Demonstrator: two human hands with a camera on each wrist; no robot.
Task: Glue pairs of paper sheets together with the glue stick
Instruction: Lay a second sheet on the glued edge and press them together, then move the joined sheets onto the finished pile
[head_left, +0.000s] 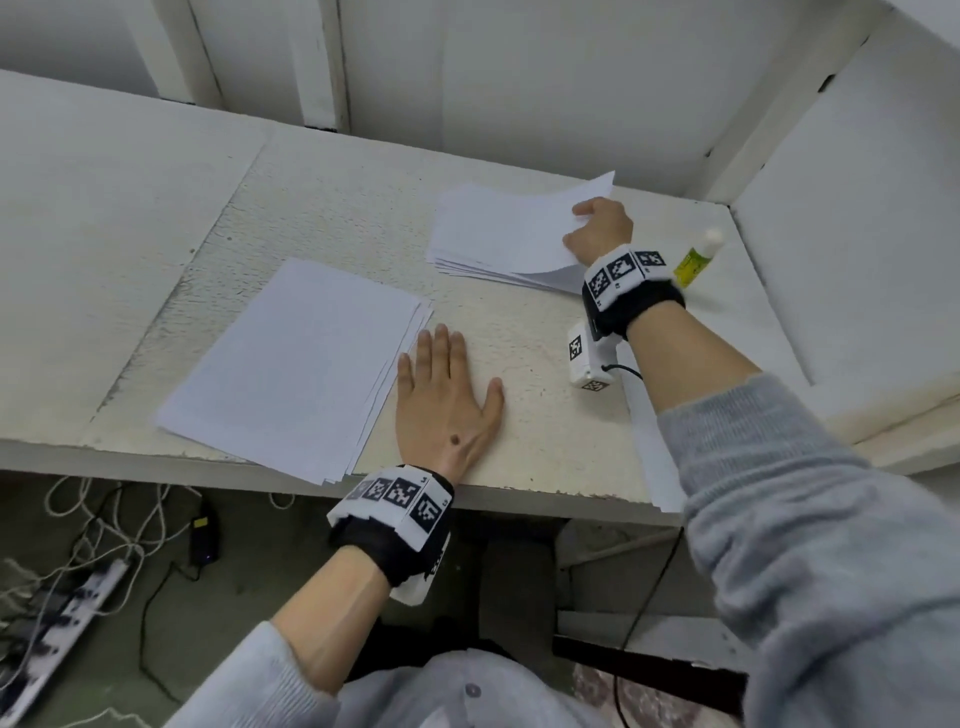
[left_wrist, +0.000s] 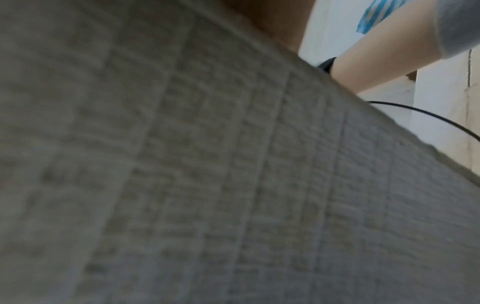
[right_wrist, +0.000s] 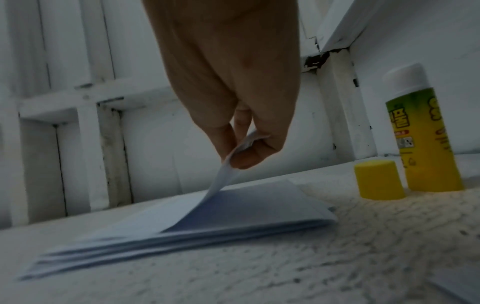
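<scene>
Two stacks of white paper lie on the table. The near stack (head_left: 296, 369) sits front left; the far stack (head_left: 498, 244) (right_wrist: 182, 230) lies at the back right. My right hand (head_left: 602, 228) (right_wrist: 239, 148) pinches the corner of the top sheet (head_left: 524, 218) (right_wrist: 223, 181) of the far stack and lifts it. My left hand (head_left: 447, 400) lies flat with straight fingers on the bare table, just right of the near stack. The yellow glue stick (head_left: 698, 260) (right_wrist: 426, 131) stands uncapped to the right of my right hand, its yellow cap (right_wrist: 379, 180) beside it.
The white table (head_left: 519, 338) has a wall at the back and a raised white panel (head_left: 852, 218) on the right. Another sheet (head_left: 649, 441) lies under my right forearm at the front edge. Cables and a power strip (head_left: 67, 613) lie on the floor below.
</scene>
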